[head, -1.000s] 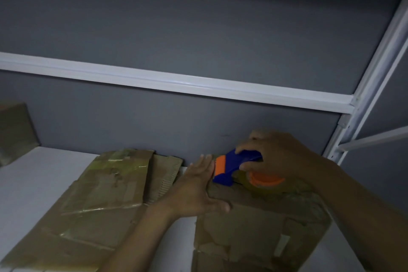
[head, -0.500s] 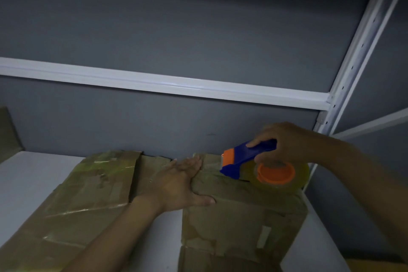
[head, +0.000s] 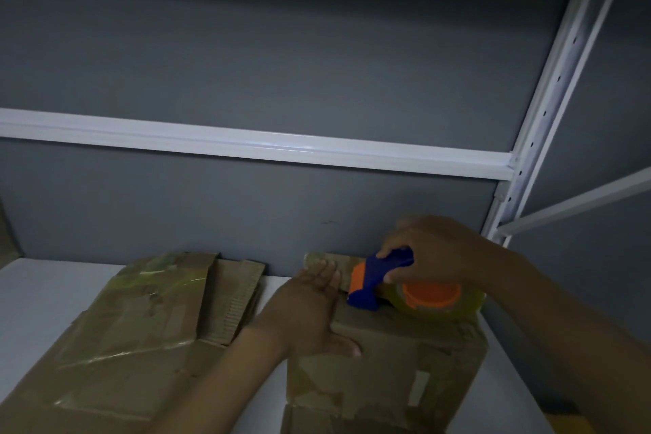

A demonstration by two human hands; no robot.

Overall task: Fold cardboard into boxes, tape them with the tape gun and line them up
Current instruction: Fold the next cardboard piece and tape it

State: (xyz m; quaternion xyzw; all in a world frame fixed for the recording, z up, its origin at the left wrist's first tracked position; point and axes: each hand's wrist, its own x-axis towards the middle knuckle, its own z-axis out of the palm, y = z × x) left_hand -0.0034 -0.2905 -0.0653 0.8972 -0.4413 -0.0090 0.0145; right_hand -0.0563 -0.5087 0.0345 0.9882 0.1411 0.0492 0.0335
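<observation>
While the left hand (head: pixel 310 306) presses flat, fingers straight, on the box (head: pixel 387 363), the right hand (head: pixel 433 250) grips the tape gun (head: pixel 380 278) just frame-right of it, at the box's upper edge.

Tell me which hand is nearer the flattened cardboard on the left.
Left. The left hand presses the box beside the flattened cardboard; the right hand grips the tape gun farther right.

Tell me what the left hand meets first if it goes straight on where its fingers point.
From the left hand, likely the grey back wall, just beyond the far edge of the box. The tape gun sits right of that line, though depth is unclear.
</observation>
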